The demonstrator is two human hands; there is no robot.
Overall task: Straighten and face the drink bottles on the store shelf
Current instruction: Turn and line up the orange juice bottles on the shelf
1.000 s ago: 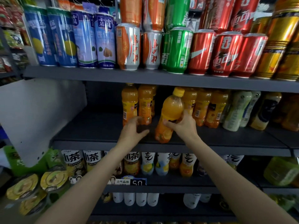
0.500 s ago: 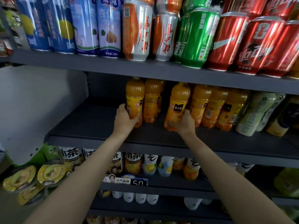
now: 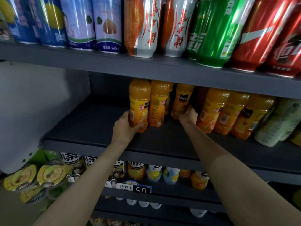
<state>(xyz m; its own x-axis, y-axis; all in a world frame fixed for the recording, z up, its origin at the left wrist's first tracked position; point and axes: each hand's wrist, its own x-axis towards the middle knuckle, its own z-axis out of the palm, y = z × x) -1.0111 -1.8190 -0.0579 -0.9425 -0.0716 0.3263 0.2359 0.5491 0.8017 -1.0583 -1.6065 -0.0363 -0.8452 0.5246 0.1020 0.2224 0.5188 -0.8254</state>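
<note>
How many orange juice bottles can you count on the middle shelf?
6 clearly: one in the left hand, one beside it, one in the right hand, three to its right. A dim one behind suggests more hidden.

Glossy clear-plastic orange bottles on a matt grey metal shelf, shiny metal cans above

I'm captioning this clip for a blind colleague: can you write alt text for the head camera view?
Two bare hands reach onto a dark middle shelf: the left hand grips the leftmost orange juice bottle, and the right hand holds the base of another orange bottle set further back. More orange bottles stand to the right, with drink cans on the shelf above.
</note>
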